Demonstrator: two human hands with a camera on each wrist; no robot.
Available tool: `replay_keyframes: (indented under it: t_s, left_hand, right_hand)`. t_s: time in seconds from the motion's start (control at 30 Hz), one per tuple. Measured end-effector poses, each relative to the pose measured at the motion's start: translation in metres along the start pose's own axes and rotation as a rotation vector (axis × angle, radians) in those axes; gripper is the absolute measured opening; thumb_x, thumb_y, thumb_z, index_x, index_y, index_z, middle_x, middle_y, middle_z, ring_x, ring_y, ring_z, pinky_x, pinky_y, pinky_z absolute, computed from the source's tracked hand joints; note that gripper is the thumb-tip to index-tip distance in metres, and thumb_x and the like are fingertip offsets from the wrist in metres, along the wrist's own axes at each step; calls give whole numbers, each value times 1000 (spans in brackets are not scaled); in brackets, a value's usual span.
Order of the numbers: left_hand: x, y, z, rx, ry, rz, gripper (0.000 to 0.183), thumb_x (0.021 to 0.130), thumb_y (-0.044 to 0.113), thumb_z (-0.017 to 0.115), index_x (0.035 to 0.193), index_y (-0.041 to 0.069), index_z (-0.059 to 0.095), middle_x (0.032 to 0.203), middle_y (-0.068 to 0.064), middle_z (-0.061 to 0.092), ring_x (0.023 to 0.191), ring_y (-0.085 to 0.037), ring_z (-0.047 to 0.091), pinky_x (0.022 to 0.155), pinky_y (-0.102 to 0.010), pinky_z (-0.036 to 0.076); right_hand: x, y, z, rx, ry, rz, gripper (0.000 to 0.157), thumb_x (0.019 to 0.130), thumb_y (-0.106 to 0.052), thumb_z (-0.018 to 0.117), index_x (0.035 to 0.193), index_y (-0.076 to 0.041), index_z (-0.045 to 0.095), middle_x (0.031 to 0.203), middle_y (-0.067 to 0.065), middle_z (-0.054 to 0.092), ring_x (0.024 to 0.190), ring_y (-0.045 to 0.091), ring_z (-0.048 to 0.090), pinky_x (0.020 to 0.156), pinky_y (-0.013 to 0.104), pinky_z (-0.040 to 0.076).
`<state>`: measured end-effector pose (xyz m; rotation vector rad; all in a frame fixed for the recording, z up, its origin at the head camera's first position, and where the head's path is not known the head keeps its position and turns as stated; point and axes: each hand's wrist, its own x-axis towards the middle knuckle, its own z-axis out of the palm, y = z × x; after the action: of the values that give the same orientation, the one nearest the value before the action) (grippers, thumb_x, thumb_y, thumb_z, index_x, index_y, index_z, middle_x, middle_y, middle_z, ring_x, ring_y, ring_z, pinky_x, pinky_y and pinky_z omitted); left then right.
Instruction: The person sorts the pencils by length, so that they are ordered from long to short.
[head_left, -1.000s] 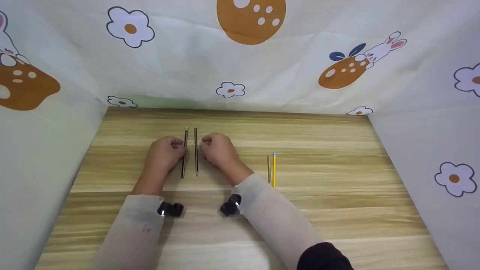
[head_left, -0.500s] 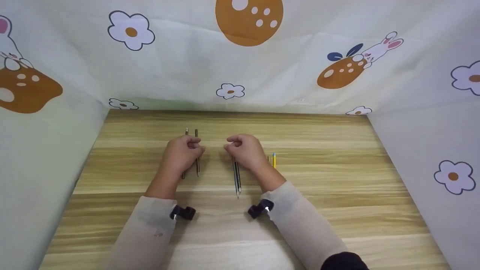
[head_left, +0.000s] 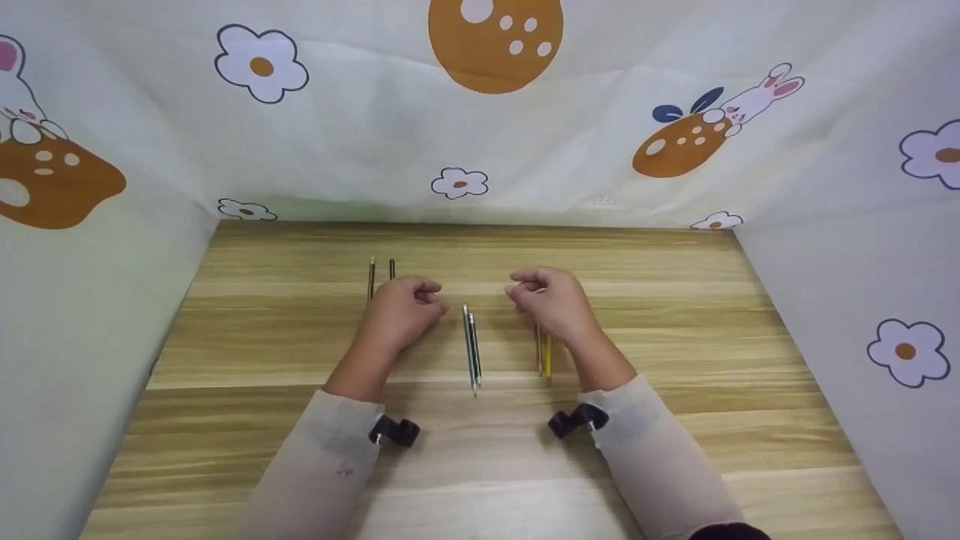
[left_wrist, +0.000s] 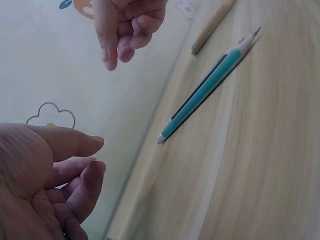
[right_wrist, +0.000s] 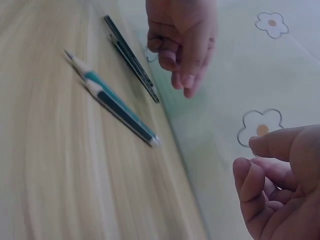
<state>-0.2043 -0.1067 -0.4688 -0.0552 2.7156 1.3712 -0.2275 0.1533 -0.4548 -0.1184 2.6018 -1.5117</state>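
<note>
My left hand (head_left: 405, 311) hovers between two pencil pairs, loosely curled and holding nothing. It partly covers two dark pencils, one pale-ended (head_left: 371, 279) and one plain dark (head_left: 391, 268). In the middle lie a teal pencil (head_left: 469, 346) and a dark pencil (head_left: 476, 360) side by side, touching or nearly so. My right hand (head_left: 555, 304), also bare of any object, hangs over a brown pencil (head_left: 539, 356) and a yellow pencil (head_left: 548, 360), hiding their far ends. Both wrist views show gaps between thumb and fingertips, as with the left fingers (left_wrist: 90, 177).
All pencils lie on a wood-grain table (head_left: 645, 450). A pale cloth printed with flowers (head_left: 460, 183) and rabbits rises behind the table and along both sides. Each sleeve carries a small black camera, such as the right one (head_left: 577, 420).
Both hands have moved right. The middle teal and dark pencils, earlier hidden under the right arm, now show fully. The right hand now covers part of the right pair. The pencils stay put.
</note>
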Motion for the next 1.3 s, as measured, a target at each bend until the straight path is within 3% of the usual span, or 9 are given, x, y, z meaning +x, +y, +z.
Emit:
replay_keyframes:
  t_s: [0.23,0.47,0.67,0.9,1.3]
  left_hand:
    - [0,12,12,-40,-29,-2,38,93,24,79,128,8,76,114,-4,80,112,-22,74,103,-41,58]
    - [-1,25,19,-86,-52,-15,38,95,22,77,130,8,75,114,-4,79,111,-21,74,101,-40,59]
    - [-1,30,23,-126,-71,1,37,94,19,78,129,7,75,113,-5,78,110,-21,75,101,-40,59]
    - [-1,22,28,-41,-108,10,43,93,20,81,133,6,72,120,-7,77,117,-24,73,108,-43,56]
    - [-2,15,34,138,-202,34,66,85,24,89,144,6,64,121,-8,69,113,-26,64,107,-45,53]
  right_hand:
    - [-8,21,-34,1,28,37,38,98,-22,76,130,-2,75,105,11,78,89,30,77,76,42,66]
    - [-16,38,-54,-50,57,58,38,97,-24,77,127,-1,76,101,9,78,79,12,70,66,25,59]
    - [-18,45,-59,-65,62,68,39,97,-26,78,126,-1,76,101,8,78,78,12,70,66,23,58]
    - [-17,52,-57,-105,31,45,40,95,-26,79,126,0,76,106,12,79,87,14,69,72,21,57]
    - [-16,60,-47,-80,-102,127,46,91,-17,82,131,2,70,104,11,78,82,10,70,74,23,59]
